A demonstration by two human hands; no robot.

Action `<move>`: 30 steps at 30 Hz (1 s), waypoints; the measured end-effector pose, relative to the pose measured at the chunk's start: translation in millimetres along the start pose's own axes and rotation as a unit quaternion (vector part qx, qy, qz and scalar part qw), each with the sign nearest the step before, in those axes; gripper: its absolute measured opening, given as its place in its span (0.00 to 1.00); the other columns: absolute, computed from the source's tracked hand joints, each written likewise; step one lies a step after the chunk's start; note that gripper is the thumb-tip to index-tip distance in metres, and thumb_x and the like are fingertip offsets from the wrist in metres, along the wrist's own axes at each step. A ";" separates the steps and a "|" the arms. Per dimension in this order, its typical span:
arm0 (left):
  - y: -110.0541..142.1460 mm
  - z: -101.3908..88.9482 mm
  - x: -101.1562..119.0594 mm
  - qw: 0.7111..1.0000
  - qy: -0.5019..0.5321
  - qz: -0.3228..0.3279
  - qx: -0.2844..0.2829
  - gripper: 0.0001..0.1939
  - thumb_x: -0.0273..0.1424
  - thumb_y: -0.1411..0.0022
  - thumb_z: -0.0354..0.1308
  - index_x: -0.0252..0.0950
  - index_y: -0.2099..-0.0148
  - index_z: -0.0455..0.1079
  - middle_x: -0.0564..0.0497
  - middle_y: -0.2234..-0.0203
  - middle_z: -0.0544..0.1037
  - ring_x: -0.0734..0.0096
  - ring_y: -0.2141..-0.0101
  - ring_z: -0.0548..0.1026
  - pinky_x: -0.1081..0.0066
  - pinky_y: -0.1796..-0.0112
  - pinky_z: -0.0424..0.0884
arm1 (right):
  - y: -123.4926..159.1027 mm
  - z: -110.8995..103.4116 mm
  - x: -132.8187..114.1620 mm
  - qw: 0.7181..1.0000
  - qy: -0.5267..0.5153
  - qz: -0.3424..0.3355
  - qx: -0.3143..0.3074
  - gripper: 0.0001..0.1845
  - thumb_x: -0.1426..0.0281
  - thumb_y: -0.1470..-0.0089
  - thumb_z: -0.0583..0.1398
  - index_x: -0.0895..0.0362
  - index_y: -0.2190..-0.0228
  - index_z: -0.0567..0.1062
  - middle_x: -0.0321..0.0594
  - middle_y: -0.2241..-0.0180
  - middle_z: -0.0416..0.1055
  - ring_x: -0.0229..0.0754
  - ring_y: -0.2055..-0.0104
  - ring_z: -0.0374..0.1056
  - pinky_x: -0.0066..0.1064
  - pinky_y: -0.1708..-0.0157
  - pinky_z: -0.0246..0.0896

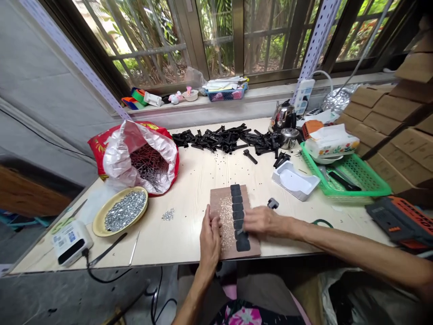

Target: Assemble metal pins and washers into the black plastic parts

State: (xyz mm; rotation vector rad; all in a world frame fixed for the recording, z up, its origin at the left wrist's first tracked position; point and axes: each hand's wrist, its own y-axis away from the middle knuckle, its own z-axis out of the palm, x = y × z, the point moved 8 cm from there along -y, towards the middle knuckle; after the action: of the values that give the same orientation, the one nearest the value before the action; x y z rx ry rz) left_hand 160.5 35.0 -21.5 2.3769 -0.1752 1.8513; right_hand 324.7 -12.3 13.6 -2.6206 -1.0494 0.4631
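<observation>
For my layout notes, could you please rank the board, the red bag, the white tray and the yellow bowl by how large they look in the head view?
1. Red bag
2. Board, partly covered
3. Yellow bowl
4. White tray

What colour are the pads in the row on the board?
The pads are very dark, black or nearly so, seen best in the head view.

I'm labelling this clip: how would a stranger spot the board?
Find the near edge of the table, then the left hand and right hand. Between them lies the brown board, set apart by one column of black pieces beside pale specks.
</observation>
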 end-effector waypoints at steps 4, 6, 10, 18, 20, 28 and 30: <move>1.4 0.4 -3.3 1.000 -0.026 -0.016 0.004 0.31 0.44 0.37 0.48 0.39 0.36 0.52 0.45 0.61 0.74 0.69 0.67 0.72 0.72 0.68 0.68 | -5.3 -15.8 12.5 0.995 0.008 0.093 0.042 0.22 0.72 0.35 0.43 0.57 0.72 0.72 0.36 0.75 0.67 0.35 0.72 0.59 0.27 0.73 0.57; 1.5 0.6 -3.1 0.999 -0.031 -0.016 0.005 0.31 0.44 0.37 0.47 0.39 0.36 0.52 0.45 0.61 0.74 0.69 0.67 0.72 0.72 0.68 0.68 | -6.5 -19.1 27.1 0.986 0.005 0.160 0.055 0.22 0.70 0.35 0.43 0.58 0.73 0.72 0.36 0.75 0.66 0.35 0.72 0.59 0.27 0.73 0.58; 1.1 0.7 -2.0 0.999 -0.034 -0.019 0.012 0.31 0.45 0.37 0.48 0.39 0.36 0.53 0.46 0.63 0.74 0.70 0.69 0.71 0.73 0.70 0.68 | -5.4 -0.7 13.7 0.993 -0.045 0.106 0.016 0.18 0.69 0.36 0.47 0.55 0.73 0.72 0.32 0.77 0.65 0.33 0.73 0.59 0.26 0.72 0.60; 1.0 1.0 0.5 0.999 -0.019 -0.016 0.026 0.30 0.46 0.38 0.48 0.37 0.37 0.56 0.47 0.66 0.74 0.72 0.72 0.71 0.74 0.73 0.68 | -1.2 5.1 20.8 0.999 0.020 0.046 0.016 0.18 0.71 0.36 0.47 0.58 0.73 0.71 0.36 0.74 0.65 0.35 0.71 0.58 0.26 0.74 0.54; 0.7 1.1 1.1 0.999 -0.023 -0.006 0.029 0.30 0.45 0.38 0.48 0.37 0.38 0.56 0.47 0.66 0.74 0.72 0.72 0.71 0.74 0.73 0.68 | -2.5 9.3 10.9 0.999 0.031 0.028 0.000 0.17 0.70 0.36 0.47 0.58 0.72 0.71 0.37 0.72 0.66 0.36 0.69 0.58 0.27 0.71 0.54; 0.8 4.4 3.1 0.999 -0.025 0.021 0.015 0.29 0.43 0.38 0.48 0.36 0.38 0.56 0.47 0.65 0.74 0.72 0.71 0.71 0.75 0.74 0.69 | 38.6 -32.6 -10.3 0.984 -0.009 0.170 -0.055 0.20 0.63 0.36 0.46 0.56 0.69 0.74 0.39 0.69 0.69 0.37 0.64 0.62 0.27 0.68 0.54; 0.9 4.8 4.0 0.999 -0.033 0.027 0.009 0.30 0.43 0.37 0.47 0.36 0.37 0.54 0.46 0.64 0.74 0.72 0.70 0.72 0.75 0.73 0.69 | 89.7 -54.8 -28.9 0.976 -0.016 0.201 -0.082 0.17 0.62 0.37 0.50 0.54 0.71 0.74 0.38 0.71 0.69 0.36 0.66 0.64 0.27 0.69 0.55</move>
State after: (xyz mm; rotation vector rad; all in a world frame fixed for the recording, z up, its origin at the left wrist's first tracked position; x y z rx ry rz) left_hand 165.8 33.2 -18.7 2.4702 -0.2326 1.8052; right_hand 381.5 -102.7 35.7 -2.9923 -0.5796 0.5240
